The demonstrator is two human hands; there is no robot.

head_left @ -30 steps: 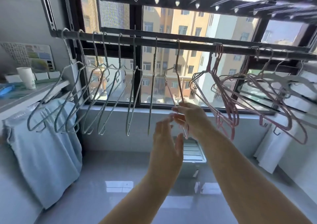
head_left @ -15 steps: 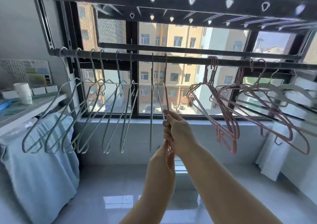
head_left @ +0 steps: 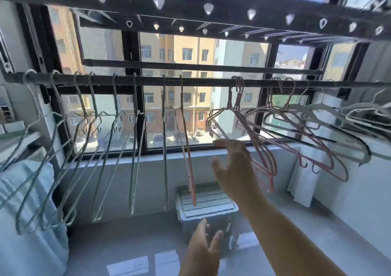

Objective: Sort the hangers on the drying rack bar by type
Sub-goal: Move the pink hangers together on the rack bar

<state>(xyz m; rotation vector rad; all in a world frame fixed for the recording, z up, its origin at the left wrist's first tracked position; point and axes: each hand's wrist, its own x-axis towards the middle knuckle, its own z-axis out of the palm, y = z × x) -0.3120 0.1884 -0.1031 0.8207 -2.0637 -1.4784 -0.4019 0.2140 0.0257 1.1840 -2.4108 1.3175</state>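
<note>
Two hands are in view, and both hold nothing. The right hand (head_left: 234, 170) is up high with its fingers spread wide apart. The left hand (head_left: 203, 252) is low down, below the right hand, with its fingers loose and a little apart.

Above the right hand runs the dark bar (head_left: 201, 82) of the drying rack. One pink hanger (head_left: 186, 149) hangs from the bar just to the left of the right hand. It is turned side-on, so it looks thin. It is near the fingers but not touching them. Further to the left of that hand hang many grey-green wire hangers (head_left: 133, 159), spread out in a row along the bar.

Just to the right of the right hand hangs a bunch of pink hangers (head_left: 260, 149), close together. They pass right by the hand, and I cannot tell if the hand touches them. Further right of that bunch are some white hangers (head_left: 338, 115) on the same bar.

A plastic box (head_left: 207, 206) with a white lid sits on the floor, between the two hands and further away. A light blue cloth (head_left: 25, 191) hangs far to the left.
</note>
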